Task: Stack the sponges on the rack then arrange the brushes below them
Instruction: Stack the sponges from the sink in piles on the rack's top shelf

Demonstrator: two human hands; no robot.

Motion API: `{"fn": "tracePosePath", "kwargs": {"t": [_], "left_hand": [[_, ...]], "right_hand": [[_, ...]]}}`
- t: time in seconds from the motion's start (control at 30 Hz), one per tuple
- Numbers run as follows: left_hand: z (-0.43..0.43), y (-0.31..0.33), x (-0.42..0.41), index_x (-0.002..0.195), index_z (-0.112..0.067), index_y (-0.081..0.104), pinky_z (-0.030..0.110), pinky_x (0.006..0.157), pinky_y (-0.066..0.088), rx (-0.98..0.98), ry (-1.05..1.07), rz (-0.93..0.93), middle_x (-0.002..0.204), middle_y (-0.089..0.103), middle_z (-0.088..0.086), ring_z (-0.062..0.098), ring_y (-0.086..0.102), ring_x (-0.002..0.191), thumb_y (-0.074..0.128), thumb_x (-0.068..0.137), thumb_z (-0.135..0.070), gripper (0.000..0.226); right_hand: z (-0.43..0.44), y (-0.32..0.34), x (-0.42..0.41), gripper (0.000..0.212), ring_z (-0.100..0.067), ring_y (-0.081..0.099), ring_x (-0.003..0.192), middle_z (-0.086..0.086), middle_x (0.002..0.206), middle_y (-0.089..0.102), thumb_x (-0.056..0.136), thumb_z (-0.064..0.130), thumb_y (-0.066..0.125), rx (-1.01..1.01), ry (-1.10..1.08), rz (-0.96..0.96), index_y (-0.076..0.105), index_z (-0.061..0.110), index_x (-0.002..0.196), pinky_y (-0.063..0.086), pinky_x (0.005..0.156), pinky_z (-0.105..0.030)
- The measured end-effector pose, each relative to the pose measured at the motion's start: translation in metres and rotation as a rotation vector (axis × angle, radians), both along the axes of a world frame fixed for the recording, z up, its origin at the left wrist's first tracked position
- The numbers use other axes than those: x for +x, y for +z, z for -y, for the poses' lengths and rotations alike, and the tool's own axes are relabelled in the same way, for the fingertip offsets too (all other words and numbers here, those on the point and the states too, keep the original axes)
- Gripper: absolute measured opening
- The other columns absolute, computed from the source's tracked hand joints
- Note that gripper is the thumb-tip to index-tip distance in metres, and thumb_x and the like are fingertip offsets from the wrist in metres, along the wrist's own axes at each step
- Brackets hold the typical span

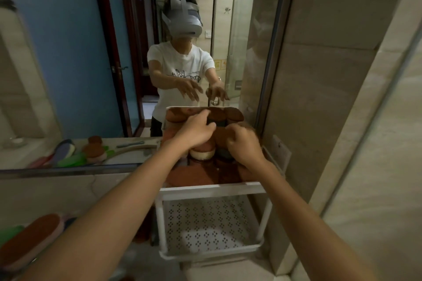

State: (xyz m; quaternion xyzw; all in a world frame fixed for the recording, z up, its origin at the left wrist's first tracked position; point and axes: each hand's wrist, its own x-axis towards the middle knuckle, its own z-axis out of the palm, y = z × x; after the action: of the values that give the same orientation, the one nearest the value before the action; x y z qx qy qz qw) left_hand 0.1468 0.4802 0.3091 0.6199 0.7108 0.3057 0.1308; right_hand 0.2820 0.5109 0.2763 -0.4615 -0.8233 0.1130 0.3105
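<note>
Our left hand (196,133) reaches over the top shelf of the white rack (212,188). Its thumb and bent fingers grip a dark sponge (218,121) near the back of the shelf. Our right hand (243,147) is just beside it, low over the pile, with the fingers bent under. We see only its back, so we cannot tell if it holds anything or just presses down. The top shelf is full of brown sponges (194,173). They look soft and fuzzy; some are round and some lie flat at the front. A thick round cream sponge (202,154) with a pink edge sits under our left wrist. The rack has straight white bars, and its lower shelf (205,223) is a white sheet full of little holes in flower shapes. The rack stands in a corner, close to a shiny tan stone wall (331,98) on the right. A big mirror (68,52) is behind it, and the sponges, the hands and the person show in the glass. On the smooth counter (57,191) to the left, well apart from the rack, lie a green brush (8,236) and a long brown scrubber (36,237). Our left arm hides part of them.
</note>
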Motion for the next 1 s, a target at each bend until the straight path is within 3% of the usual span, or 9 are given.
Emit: {"fn": "tracePosePath", "kwargs": {"t": [0.13,0.23,0.4,0.57,0.7,0.77,0.87,0.93,1.0], "left_hand": [[0.064,0.013,-0.031,0.113,-0.011,0.062,0.022,0.077,0.035,0.158,0.139,0.022,0.115,0.063,0.006,0.018,0.056,0.1,0.045,0.095,-0.023,0.027],[0.125,-0.005,-0.064,0.097,-0.01,0.066,0.025,0.067,0.037,0.173,0.297,0.033,0.097,0.065,0.007,0.014,0.056,0.081,0.047,0.094,-0.023,0.024],[0.228,-0.076,-0.134,0.088,-0.004,0.067,0.035,0.08,0.045,0.099,0.511,0.224,0.096,0.07,0.018,0.03,0.063,0.094,0.054,0.09,-0.017,0.019],[0.336,-0.16,-0.205,0.087,-0.009,0.064,0.03,0.075,0.042,-0.094,0.673,0.369,0.099,0.069,0.02,0.031,0.063,0.096,0.051,0.091,-0.012,0.013],[0.419,-0.219,-0.27,0.091,-0.002,0.062,0.035,0.083,0.044,-0.29,0.826,0.401,0.106,0.065,0.025,0.036,0.06,0.102,0.045,0.095,-0.012,0.02],[0.458,-0.238,-0.305,0.091,0.004,0.062,0.039,0.085,0.044,-0.377,0.915,0.357,0.108,0.063,0.028,0.037,0.059,0.102,0.042,0.096,-0.012,0.026],[0.5,-0.259,-0.351,0.096,0.006,0.064,0.037,0.079,0.042,-0.403,1.033,0.316,0.11,0.063,0.028,0.039,0.059,0.104,0.05,0.089,-0.008,0.021],[0.517,-0.275,-0.376,0.086,0.003,0.061,0.037,0.068,0.041,-0.392,1.046,0.323,0.097,0.064,0.03,0.041,0.062,0.094,0.055,0.083,-0.004,0.01],[0.528,-0.294,-0.398,0.091,0.003,0.059,0.039,0.064,0.045,-0.432,1.0,0.322,0.093,0.064,0.026,0.039,0.064,0.088,0.061,0.078,-0.008,0.018]], "right_hand": [[0.052,0.001,-0.042,0.027,-0.023,0.056,0.106,-0.01,0.118,0.056,0.087,0.008,0.051,0.059,0.082,-0.243,0.064,0.007,0.11,0.044,0.088,-0.03],[0.104,-0.01,-0.083,0.024,-0.015,0.056,0.097,-0.011,0.108,0.061,0.081,0.007,0.051,0.048,0.242,-0.361,0.068,0.004,0.099,0.037,0.08,-0.016],[0.201,-0.062,-0.164,0.027,-0.021,0.06,0.084,-0.013,0.09,0.066,0.07,0.007,0.047,-0.171,0.489,-0.433,0.069,0.002,0.084,0.042,0.076,-0.022],[0.288,-0.131,-0.25,0.019,-0.019,0.061,0.087,-0.015,0.091,0.072,0.076,-0.004,0.054,-0.443,0.558,-0.304,0.071,0.001,0.083,0.039,0.075,-0.018],[0.343,-0.187,-0.314,0.017,-0.028,0.066,0.095,-0.012,0.097,0.073,0.083,0.003,0.055,-0.654,0.525,-0.094,0.072,0.003,0.087,0.047,0.083,-0.032],[0.363,-0.206,-0.338,0.021,-0.027,0.064,0.098,-0.012,0.101,0.073,0.086,0.007,0.052,-0.701,0.523,0.044,0.072,0.003,0.092,0.046,0.086,-0.032],[0.384,-0.227,-0.369,0.026,-0.028,0.062,0.104,-0.014,0.109,0.069,0.089,0.009,0.048,-0.76,0.562,0.206,0.068,0.002,0.103,0.047,0.086,-0.031],[0.396,-0.235,-0.391,0.027,-0.031,0.059,0.108,-0.015,0.117,0.064,0.091,0.011,0.048,-0.797,0.583,0.274,0.062,0.003,0.113,0.046,0.088,-0.032],[0.406,-0.24,-0.413,0.029,-0.034,0.058,0.107,-0.019,0.117,0.062,0.093,0.015,0.048,-0.878,0.547,0.278,0.057,0.0,0.117,0.045,0.086,-0.035]]}}
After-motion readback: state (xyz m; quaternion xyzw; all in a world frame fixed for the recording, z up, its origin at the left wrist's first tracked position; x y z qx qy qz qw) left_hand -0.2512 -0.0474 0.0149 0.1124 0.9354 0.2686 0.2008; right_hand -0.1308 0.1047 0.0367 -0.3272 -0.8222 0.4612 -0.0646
